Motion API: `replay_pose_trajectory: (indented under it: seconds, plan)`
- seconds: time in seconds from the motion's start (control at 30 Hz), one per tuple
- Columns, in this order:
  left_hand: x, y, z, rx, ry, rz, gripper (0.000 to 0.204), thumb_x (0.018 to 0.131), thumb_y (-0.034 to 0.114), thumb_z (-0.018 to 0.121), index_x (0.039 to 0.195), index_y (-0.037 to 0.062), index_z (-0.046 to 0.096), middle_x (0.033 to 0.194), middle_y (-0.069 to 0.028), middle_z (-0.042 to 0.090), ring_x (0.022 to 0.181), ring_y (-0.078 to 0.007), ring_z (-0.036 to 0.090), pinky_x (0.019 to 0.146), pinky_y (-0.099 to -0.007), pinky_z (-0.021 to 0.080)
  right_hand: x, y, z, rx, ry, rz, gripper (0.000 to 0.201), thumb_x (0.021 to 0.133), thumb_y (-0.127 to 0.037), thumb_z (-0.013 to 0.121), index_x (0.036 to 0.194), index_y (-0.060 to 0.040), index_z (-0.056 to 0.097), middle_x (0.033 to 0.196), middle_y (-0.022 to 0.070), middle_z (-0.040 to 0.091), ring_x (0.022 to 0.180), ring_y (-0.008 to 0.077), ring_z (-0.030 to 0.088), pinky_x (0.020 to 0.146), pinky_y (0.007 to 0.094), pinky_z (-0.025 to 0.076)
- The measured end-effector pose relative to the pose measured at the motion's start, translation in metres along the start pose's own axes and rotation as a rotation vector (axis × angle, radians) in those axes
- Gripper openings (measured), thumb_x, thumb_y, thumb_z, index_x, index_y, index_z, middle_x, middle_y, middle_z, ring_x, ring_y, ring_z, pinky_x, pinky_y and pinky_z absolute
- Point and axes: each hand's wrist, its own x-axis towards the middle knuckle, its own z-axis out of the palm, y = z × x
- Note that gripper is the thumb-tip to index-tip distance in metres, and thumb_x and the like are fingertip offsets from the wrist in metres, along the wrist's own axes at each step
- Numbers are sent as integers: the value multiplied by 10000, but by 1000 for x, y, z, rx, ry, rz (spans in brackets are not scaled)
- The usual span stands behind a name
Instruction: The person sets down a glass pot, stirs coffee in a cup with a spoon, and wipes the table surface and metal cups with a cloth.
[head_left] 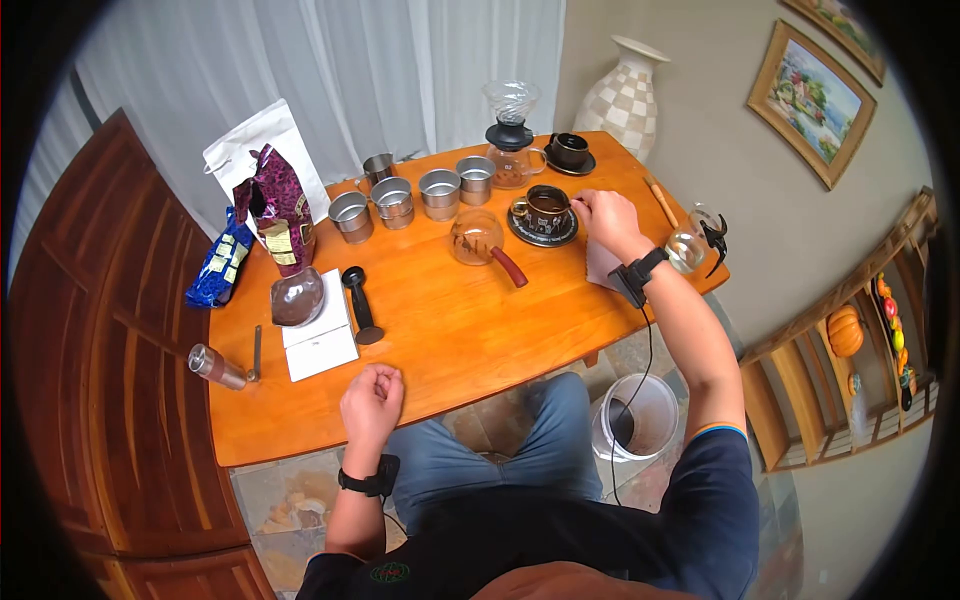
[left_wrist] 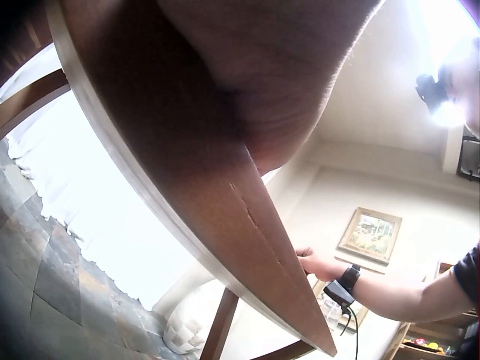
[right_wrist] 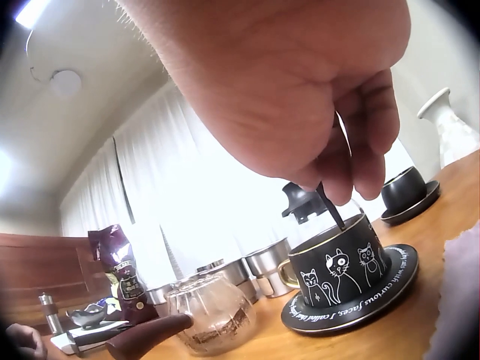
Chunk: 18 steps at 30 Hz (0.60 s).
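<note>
A slim dark utensil (right_wrist: 328,206) is being pinched in the grip of the right hand (head_left: 607,222), the fingertips being closed together on its upper end. Its lower end is being hidden inside a black cat-patterned cup (right_wrist: 339,264), which is standing upright just below the fingertips. The cup is being carried by a black saucer (right_wrist: 352,315), and its gold handle (right_wrist: 286,274) is facing away from the grip. Beside the saucer, a glass pot (head_left: 474,240) is being supported by the table (head_left: 480,330), its reddish handle (head_left: 509,267) pointing toward the person. A pale cloth (head_left: 601,265) is being partly covered by the right wrist. At the table's near edge, the left hand (head_left: 372,402) is being rested with its fingers loosely curled, nothing being seen in its grip; a black tool (head_left: 360,300) is lying nearby, untouched, beyond that hand.
</note>
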Motion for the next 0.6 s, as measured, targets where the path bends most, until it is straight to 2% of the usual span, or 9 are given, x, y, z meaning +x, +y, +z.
replay_pose_trajectory:
  seconds: [0.23,0.47,0.6]
  plan:
    - [-1,1,-2,7,10,27,102,856,134,763,836,63,692,645,-49,616,552,-196,588,532,-327,471,13,-3,17,-46,-19,76,230,950,-308,655,1018,-134,790,880,158,742,843,357,706,748,454,562]
    - [-1,0,-3,-17,9,40,100,854,135,765,836,71,691,646,-49,614,556,-201,593,536,-332,476,17,-15,18,55,-57,9,235,949,-305,643,1060,-158,789,925,168,743,873,368,706,773,466,560]
    - [-1,1,-4,-29,-1,46,100,854,135,764,841,72,687,649,-47,611,556,-199,592,536,-332,475,14,-16,9,58,1,15,241,952,-325,648,1056,-162,792,923,156,745,879,362,707,777,460,560]
